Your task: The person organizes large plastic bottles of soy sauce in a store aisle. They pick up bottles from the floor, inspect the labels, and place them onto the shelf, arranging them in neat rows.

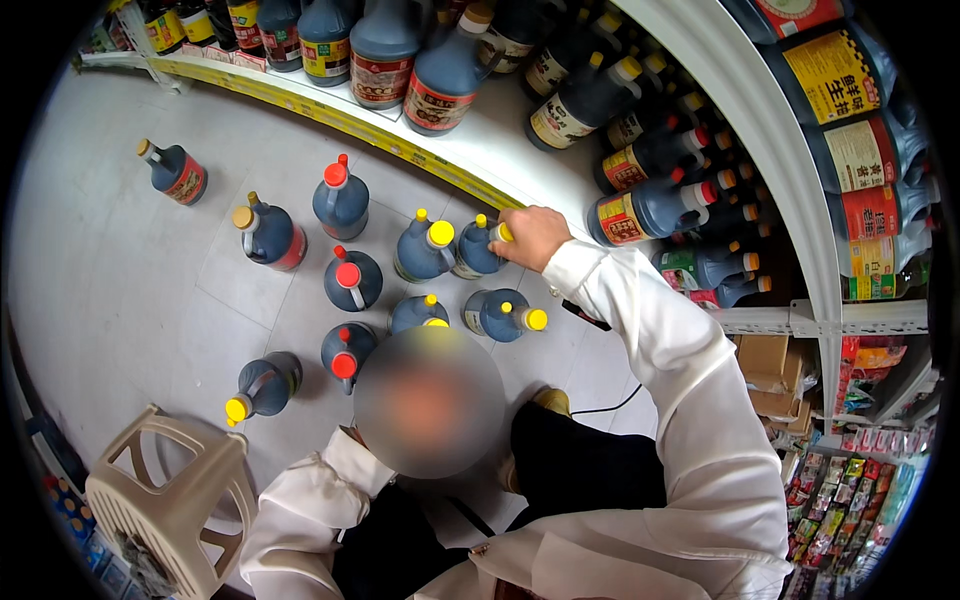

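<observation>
My right hand (535,235) is closed around the yellow-capped neck of a plastic jug of dark sauce (475,249), which stands on the floor by the lower shelf. Directly left of it is another yellow-capped jug (421,251). A third yellow-capped jug (496,315) leans its neck toward the right, nearer to me. A round blur covers my left hand beyond its white cuff (360,459), and I cannot tell what that hand holds. The blur also partly covers a yellow-capped jug (417,312) and borders a red-capped jug (346,346).
More red-capped jugs (352,281) stand left of the yellow-capped group. Brown-capped jugs (276,238) are farther left. Filled white shelving (487,142) curves along the front and right. A beige plastic stool (161,495) is at lower left; a black cable (611,409) lies near my foot.
</observation>
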A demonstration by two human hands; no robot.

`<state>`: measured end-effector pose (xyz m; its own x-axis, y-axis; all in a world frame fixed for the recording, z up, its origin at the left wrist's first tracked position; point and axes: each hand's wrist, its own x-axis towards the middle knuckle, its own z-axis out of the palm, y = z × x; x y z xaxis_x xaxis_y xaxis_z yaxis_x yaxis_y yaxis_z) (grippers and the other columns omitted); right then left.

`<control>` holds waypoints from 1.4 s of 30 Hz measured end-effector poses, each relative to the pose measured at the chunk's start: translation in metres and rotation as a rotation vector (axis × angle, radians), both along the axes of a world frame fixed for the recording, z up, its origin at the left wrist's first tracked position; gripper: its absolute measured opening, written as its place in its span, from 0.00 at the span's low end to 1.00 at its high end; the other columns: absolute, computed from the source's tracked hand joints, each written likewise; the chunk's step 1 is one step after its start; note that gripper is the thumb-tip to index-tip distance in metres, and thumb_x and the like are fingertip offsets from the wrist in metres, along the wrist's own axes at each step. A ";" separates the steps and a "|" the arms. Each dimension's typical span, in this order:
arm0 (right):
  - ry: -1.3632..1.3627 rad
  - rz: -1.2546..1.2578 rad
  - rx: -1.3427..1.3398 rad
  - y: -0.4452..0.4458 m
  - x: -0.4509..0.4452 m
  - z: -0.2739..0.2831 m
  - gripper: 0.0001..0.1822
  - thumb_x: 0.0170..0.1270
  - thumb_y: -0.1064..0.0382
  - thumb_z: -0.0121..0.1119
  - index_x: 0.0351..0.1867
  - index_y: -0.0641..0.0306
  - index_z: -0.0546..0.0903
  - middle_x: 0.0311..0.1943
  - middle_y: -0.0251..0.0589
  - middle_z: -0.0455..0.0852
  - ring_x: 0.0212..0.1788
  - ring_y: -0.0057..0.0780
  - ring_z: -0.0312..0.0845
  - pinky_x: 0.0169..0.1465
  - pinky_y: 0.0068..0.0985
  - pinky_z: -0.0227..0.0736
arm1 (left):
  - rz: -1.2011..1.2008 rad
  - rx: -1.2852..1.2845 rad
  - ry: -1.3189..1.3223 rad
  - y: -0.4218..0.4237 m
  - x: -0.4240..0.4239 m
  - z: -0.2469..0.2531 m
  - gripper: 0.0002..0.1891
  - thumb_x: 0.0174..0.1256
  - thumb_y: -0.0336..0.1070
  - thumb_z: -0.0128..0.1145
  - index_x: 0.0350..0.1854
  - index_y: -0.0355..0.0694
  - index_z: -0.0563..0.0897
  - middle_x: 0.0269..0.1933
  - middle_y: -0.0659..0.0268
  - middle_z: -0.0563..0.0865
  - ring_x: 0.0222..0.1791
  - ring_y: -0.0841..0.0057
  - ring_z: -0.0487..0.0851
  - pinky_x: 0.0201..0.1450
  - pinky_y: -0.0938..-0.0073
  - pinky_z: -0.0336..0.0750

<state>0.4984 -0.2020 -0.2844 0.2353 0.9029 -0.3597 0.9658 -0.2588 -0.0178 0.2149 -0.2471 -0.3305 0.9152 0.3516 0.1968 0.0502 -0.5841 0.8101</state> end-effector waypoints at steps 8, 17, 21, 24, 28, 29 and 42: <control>0.148 -0.036 0.205 0.035 0.016 0.058 0.24 0.53 0.40 0.59 0.31 0.62 0.85 0.28 0.49 0.84 0.33 0.46 0.82 0.37 0.38 0.76 | -0.017 -0.001 -0.017 0.003 -0.001 -0.003 0.15 0.49 0.31 0.54 0.41 0.37 0.82 0.42 0.56 0.81 0.43 0.60 0.80 0.49 0.63 0.74; 0.403 -0.333 1.083 0.199 0.142 0.081 0.16 0.63 0.57 0.55 0.48 0.64 0.77 0.36 0.39 0.83 0.31 0.25 0.79 0.36 0.23 0.73 | -0.090 -0.010 0.035 0.006 0.001 -0.001 0.15 0.56 0.34 0.52 0.47 0.39 0.79 0.46 0.58 0.80 0.45 0.63 0.79 0.52 0.66 0.74; 0.663 -0.397 0.812 0.208 0.157 0.078 0.16 0.62 0.58 0.55 0.48 0.63 0.76 0.37 0.40 0.82 0.33 0.28 0.80 0.36 0.25 0.73 | -0.097 0.149 0.043 0.002 -0.002 -0.010 0.16 0.61 0.37 0.49 0.51 0.40 0.76 0.48 0.60 0.78 0.48 0.66 0.77 0.54 0.68 0.72; 0.745 -0.398 0.718 0.209 0.151 0.072 0.15 0.62 0.58 0.55 0.48 0.63 0.76 0.38 0.41 0.81 0.34 0.30 0.80 0.35 0.27 0.74 | -0.074 0.533 0.127 -0.003 -0.009 -0.020 0.17 0.65 0.40 0.47 0.54 0.41 0.73 0.50 0.61 0.77 0.50 0.68 0.76 0.56 0.69 0.71; 0.607 -0.506 0.691 0.210 0.168 0.067 0.10 0.60 0.61 0.57 0.40 0.64 0.79 0.30 0.43 0.83 0.32 0.32 0.81 0.32 0.27 0.75 | -0.037 1.224 0.249 -0.006 -0.007 -0.032 0.19 0.70 0.43 0.44 0.58 0.42 0.70 0.53 0.62 0.76 0.53 0.70 0.75 0.58 0.70 0.70; 0.513 -0.613 0.679 0.211 0.158 0.062 0.09 0.60 0.62 0.58 0.38 0.64 0.80 0.28 0.44 0.83 0.32 0.34 0.82 0.33 0.29 0.75 | -0.032 1.321 0.284 -0.007 -0.009 -0.034 0.19 0.71 0.43 0.43 0.60 0.42 0.69 0.54 0.62 0.75 0.54 0.71 0.74 0.59 0.71 0.69; 0.148 -0.391 1.347 0.128 0.067 0.086 0.19 0.57 0.52 0.60 0.34 0.70 0.83 0.28 0.54 0.84 0.32 0.49 0.81 0.39 0.35 0.72 | 0.051 1.280 0.199 -0.014 -0.004 -0.044 0.18 0.70 0.45 0.47 0.56 0.41 0.72 0.49 0.64 0.78 0.48 0.73 0.78 0.54 0.74 0.73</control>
<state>0.5649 -0.0745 -0.1983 0.5841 0.4560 0.6715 0.8038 -0.2093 -0.5569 0.2110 -0.2608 -0.3744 0.9587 0.0504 0.2800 0.1491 -0.9272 -0.3435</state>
